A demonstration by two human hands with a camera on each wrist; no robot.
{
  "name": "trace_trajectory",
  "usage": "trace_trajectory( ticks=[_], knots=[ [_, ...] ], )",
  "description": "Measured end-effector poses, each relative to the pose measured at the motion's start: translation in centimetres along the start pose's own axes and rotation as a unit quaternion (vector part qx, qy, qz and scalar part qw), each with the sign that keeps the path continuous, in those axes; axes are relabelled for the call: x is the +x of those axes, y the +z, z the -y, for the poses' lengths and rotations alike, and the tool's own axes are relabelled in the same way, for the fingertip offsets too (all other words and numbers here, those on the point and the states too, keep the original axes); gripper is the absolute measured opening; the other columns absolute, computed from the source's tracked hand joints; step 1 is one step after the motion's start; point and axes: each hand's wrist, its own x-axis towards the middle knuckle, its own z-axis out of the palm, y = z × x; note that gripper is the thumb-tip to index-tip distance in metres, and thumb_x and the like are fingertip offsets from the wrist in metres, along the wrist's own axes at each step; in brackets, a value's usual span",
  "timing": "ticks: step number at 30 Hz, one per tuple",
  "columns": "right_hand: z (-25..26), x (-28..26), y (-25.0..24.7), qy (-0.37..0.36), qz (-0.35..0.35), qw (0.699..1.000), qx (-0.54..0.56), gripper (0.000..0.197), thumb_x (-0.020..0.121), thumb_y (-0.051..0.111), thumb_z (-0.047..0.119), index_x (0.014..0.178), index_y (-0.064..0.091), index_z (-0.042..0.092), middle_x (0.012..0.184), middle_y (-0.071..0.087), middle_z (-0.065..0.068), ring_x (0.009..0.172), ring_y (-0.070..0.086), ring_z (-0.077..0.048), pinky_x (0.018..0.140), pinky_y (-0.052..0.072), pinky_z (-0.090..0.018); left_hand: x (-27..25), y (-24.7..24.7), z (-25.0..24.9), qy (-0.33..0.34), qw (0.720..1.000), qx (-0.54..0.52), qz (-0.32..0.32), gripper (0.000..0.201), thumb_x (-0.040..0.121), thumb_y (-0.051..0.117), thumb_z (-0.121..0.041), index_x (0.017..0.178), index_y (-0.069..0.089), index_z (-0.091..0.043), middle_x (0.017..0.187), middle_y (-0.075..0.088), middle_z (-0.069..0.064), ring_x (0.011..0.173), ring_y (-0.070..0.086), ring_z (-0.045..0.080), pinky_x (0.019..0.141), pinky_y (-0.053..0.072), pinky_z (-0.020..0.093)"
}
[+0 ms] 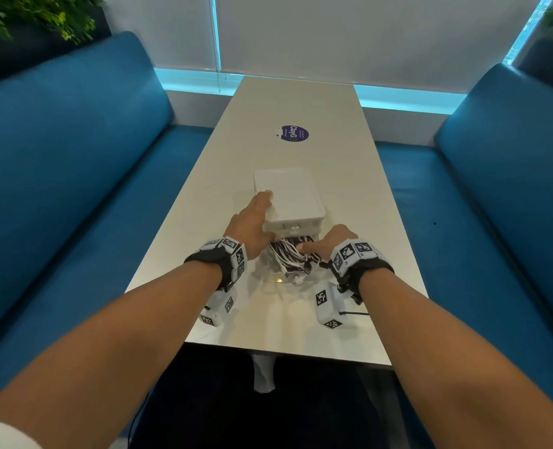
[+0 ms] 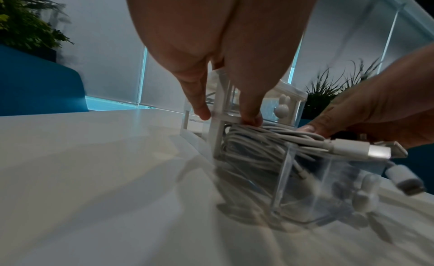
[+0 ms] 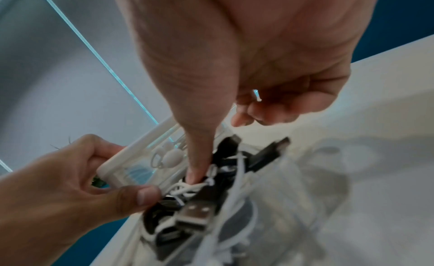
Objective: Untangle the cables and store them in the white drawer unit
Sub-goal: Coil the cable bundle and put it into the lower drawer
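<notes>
We see the cables [image 1: 288,254], a mixed bundle of white and black leads, lying in the pulled-out clear lower drawer [image 2: 303,186] of the white drawer unit [image 1: 289,197], which stands on the pale table [image 1: 301,105] near its close end. Several plugs, among them a USB plug [image 3: 193,217], stick out above the drawer's rim. Our right hand [image 1: 330,244] presses the bundle down with its thumb, the other fingers curled loosely and holding nothing. Our left hand [image 1: 252,222] grasps the unit's left front corner, fingers over the top and side, thumb at the front frame. Blue benches [image 1: 74,163] flank the table, and a purple sticker [image 1: 294,133] lies further along it.
</notes>
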Motion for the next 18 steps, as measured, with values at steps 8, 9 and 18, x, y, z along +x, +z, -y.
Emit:
trace_trajectory(
  ticks=[8,9,18],
  knots=[
    [-1.2,0.8,1.6,0.040,0.053,0.998,0.024,0.061,0.064,0.075,0.073,0.073,0.058,0.014,0.073,0.065,-0.005,0.065,0.060,-0.020,0.056,0.040,-0.028,-0.2,-0.1,0.2,0.017,1.000,-0.003,0.017,0.085,0.084,0.075,-0.015,0.151,0.023,-0.031,0.144,0.046,-0.008,0.114,0.056,0.027,0.100,0.045,0.039],
    [-1.3,0.9,1.8,0.036,0.050,0.998,0.025,0.062,0.063,0.074,0.074,0.072,0.059,0.014,0.069,0.065,-0.004,0.063,0.060,-0.020,0.054,0.040,-0.028,-0.1,-0.1,0.2,0.017,1.000,-0.003,0.018,0.086,0.084,0.075,-0.015,0.151,0.023,-0.030,0.145,0.046,-0.007,0.116,0.056,0.027,0.101,0.044,0.039],
    [-1.7,1.4,3.4,-0.002,-0.078,0.997,0.000,0.063,0.073,0.059,0.076,0.067,0.057,0.013,0.071,0.066,-0.007,0.058,0.061,-0.025,0.053,0.044,-0.027,0.2,-0.1,0.6,0.027,0.999,0.012,0.025,0.084,0.086,0.071,-0.015,0.151,0.021,-0.031,0.146,0.045,-0.007,0.118,0.055,0.030,0.102,0.043,0.042]
  ],
)
